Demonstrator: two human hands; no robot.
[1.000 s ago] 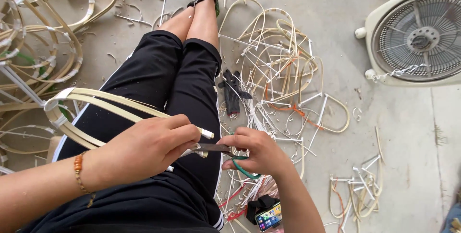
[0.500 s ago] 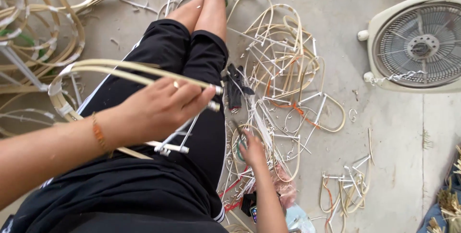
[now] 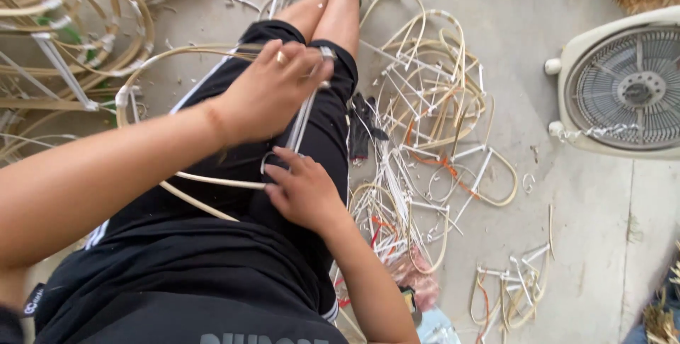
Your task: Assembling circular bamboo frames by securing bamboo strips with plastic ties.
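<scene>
Sitting on the floor, the person held a cane hoop (image 3: 152,57) across the lap; the left hand (image 3: 273,92) was closed around the hoop and a white strip (image 3: 301,121); the right hand (image 3: 301,192), fingers curled, pinched the strip's lower end; the binding looked only begun, with most of the hoop bare; offcuts (image 3: 425,124) lay beside, a fan (image 3: 623,85) further right.

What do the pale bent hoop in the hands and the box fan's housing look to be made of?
The pale bent hoop looks like split cane or rattan: tan, matte, flat strips curved without kinking, bound with white tape. The left hand grips it; the right hand touches the lower strip. The cream box fan housing seems moulded plastic, smooth with rounded corners; its grille could be metal or plastic.
</scene>
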